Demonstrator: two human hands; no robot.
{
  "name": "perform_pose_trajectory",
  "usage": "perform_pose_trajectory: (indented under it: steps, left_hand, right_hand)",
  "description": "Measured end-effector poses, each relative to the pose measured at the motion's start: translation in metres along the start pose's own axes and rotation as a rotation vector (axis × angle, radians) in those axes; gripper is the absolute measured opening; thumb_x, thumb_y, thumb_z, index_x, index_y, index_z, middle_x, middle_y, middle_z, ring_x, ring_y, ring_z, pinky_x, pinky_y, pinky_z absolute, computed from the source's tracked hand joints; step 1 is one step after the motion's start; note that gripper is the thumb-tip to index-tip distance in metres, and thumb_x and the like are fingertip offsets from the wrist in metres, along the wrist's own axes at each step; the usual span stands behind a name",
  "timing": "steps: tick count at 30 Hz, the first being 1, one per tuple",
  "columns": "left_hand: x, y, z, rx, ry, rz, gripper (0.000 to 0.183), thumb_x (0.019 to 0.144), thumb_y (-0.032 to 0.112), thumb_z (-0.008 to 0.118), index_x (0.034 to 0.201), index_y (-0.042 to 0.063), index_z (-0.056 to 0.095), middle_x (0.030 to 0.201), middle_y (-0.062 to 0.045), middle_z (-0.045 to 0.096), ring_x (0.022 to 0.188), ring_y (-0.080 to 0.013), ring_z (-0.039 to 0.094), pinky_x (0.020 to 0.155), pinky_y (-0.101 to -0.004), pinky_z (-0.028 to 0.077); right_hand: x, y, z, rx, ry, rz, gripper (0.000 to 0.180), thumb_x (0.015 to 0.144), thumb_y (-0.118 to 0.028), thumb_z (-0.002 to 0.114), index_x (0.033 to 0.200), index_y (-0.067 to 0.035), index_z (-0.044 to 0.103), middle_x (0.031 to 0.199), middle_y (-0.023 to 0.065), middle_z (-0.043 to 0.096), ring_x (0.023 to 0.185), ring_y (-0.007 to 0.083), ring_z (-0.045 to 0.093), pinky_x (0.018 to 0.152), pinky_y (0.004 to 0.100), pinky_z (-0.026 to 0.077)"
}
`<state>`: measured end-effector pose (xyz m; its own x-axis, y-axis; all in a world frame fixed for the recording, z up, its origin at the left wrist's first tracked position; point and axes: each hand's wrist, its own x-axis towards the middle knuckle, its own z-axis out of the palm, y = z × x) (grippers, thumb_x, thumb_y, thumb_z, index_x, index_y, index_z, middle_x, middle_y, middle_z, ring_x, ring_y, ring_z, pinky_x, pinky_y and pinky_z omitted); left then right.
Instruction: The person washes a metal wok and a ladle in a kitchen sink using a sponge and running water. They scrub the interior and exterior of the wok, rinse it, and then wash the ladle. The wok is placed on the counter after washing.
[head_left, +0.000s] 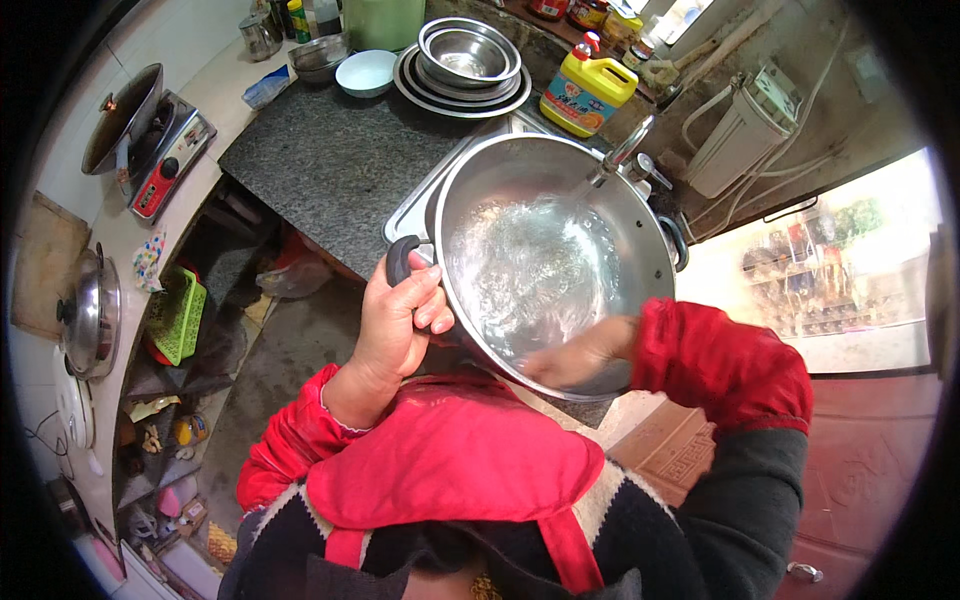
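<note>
A large stainless steel pot (499, 172) is tilted over the sink (412, 214), its open mouth facing me. My left hand (401, 322) is closed around the pot's black side handle (400, 259). My right hand (581, 351) reaches inside, against the wall nearest me. It is blurred, so I cannot make out whether anything is in its fingers. Rippling water (536, 262) lies in the pot. The chrome faucet (630, 146) points into the pot, and water seems to run from it. On the far right is the pot's other black handle (675, 244).
Stacked metal bowls (469, 64), a pale bowl (366, 73) and a yellow detergent jug (589, 90) stand behind the sink. Granite countertop (322, 150) extends left. A wok (124, 120), a portable stove (169, 169) and a lidded pan (90, 311) line the left counter.
</note>
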<state>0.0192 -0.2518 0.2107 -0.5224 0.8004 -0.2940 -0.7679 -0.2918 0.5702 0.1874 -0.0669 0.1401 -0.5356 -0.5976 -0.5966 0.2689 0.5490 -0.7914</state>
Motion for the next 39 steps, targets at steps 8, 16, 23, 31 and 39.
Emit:
perform_pose_trajectory:
  steps: [8, 16, 23, 31, 39]
  left_hand:
    - [0.003, 0.006, -0.009, -0.006, -0.04, -0.037, 0.017, 0.086, 0.001, 0.053, 0.088, 0.012, 0.04, 0.065, 0.002, 0.042, 0.045, -0.0065, 0.037, 0.045, -0.0258, 0.035]
    - [0.003, 0.005, -0.012, -0.036, -0.052, -0.01, 0.016, 0.086, 0.002, 0.052, 0.087, 0.013, 0.041, 0.064, 0.002, 0.041, 0.045, -0.0059, 0.036, 0.045, -0.0249, 0.034]
    - [0.016, -0.001, -0.001, -0.056, 0.022, 0.026, 0.013, 0.086, 0.003, 0.052, 0.086, 0.013, 0.044, 0.062, 0.003, 0.04, 0.045, -0.0053, 0.035, 0.044, -0.0237, 0.033]
    - [0.02, -0.003, 0.012, 0.003, 0.005, 0.035, 0.01, 0.087, 0.003, 0.048, 0.083, 0.013, 0.047, 0.058, 0.006, 0.039, 0.045, -0.003, 0.034, 0.043, -0.0208, 0.03]
    - [0.017, -0.001, 0.0, -0.042, -0.021, -0.017, 0.016, 0.087, 0.003, 0.051, 0.085, 0.014, 0.041, 0.063, 0.003, 0.04, 0.045, -0.0058, 0.035, 0.045, -0.0253, 0.034]
  right_hand:
    - [-0.075, 0.072, -0.103, -1.294, 0.578, 0.626, 0.038, 0.08, -0.018, 0.051, 0.115, -0.007, 0.053, 0.126, 0.0077, 0.049, 0.12, 0.0258, 0.042, 0.097, 0.0416, 0.034]
    - [-0.094, 0.074, -0.102, -1.371, 0.305, 0.758, 0.067, 0.082, -0.041, 0.053, 0.137, -0.007, 0.035, 0.147, 0.0075, 0.028, 0.136, 0.0241, 0.023, 0.111, 0.0363, 0.017]
    - [-0.095, -0.072, -0.014, -0.023, 0.044, 0.322, 0.05, 0.095, -0.032, 0.036, 0.137, -0.004, 0.035, 0.141, 0.0129, 0.037, 0.131, 0.0252, 0.032, 0.109, 0.0343, 0.021]
    - [0.013, -0.1, -0.028, 1.29, 0.458, -0.16, 0.048, 0.099, -0.032, 0.032, 0.137, -0.004, 0.033, 0.138, 0.0087, 0.04, 0.122, 0.0177, 0.04, 0.106, 0.0297, 0.027]
    - [-0.084, 0.012, -0.007, -0.256, -0.136, 0.516, 0.062, 0.094, -0.046, 0.032, 0.139, -0.004, 0.03, 0.146, 0.0179, 0.024, 0.136, 0.0284, 0.02, 0.112, 0.035, 0.015]
